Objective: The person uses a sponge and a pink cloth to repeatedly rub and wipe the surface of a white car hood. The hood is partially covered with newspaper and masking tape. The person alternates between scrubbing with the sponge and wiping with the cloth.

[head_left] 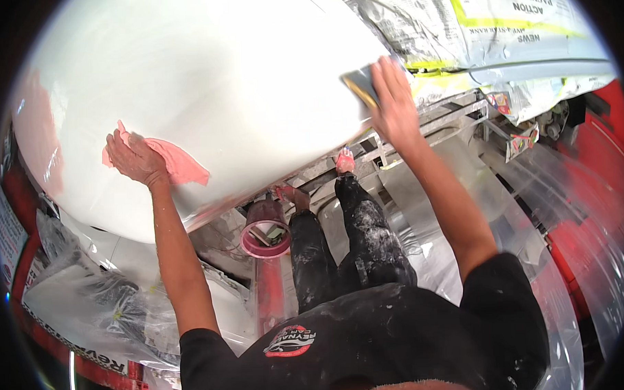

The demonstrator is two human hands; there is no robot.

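Note:
A large white curved vehicle panel [204, 68] spreads in front of me. My left hand [135, 156] presses a thin pink cloth [180, 163] onto its left part, fingers bent over the cloth. Part of the cloth fans out to the right of my wrist. Near the panel's right edge, my right hand [393, 103] grips a flat dark sanding block [360, 84] with a tan edge, the fingers stretched along its side. The block's working face is partly hidden. A dull pink patch [38, 129] marks the panel's far left side.
Newspaper masking [416, 26] with yellow-green tape covers the area at the upper right. Below the panel, an open metal frame [453, 114] shows. A maroon bucket [266, 248] stands beside my legs. Clear plastic sheeting [573, 206] hangs at right, with more at lower left.

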